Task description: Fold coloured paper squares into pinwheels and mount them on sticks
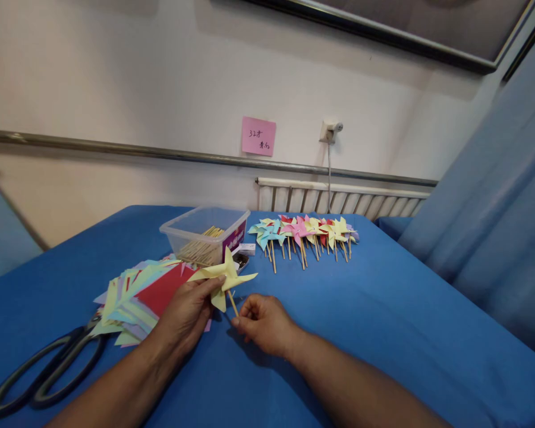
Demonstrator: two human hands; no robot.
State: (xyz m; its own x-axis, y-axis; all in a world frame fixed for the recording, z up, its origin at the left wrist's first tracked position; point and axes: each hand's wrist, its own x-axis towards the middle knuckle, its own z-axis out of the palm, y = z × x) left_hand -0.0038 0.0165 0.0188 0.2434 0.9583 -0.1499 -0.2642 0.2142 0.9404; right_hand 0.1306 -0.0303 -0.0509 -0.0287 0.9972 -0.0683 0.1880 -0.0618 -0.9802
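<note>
A pale yellow paper pinwheel (230,276) on a thin wooden stick is held up over the blue table. My left hand (189,309) pinches the pinwheel's paper near its centre, from the left. Lower down, the fingers of my right hand (265,321) are closed around the bottom end of the wooden stick (233,303). Just behind my left hand lies a fanned pile of coloured paper sheets (129,303), with a red sheet (163,291) on top. To the left of that pile rest scissors (66,356) with dark handles, their blades partly hidden under the paper.
A clear plastic box (173,238) with wooden sticks (205,245) stands at the back. Beside it are a small white box (246,249) and a little dark container, partly hidden. Several finished pinwheels (299,230) lie at the back right of the blue tablecloth (361,315).
</note>
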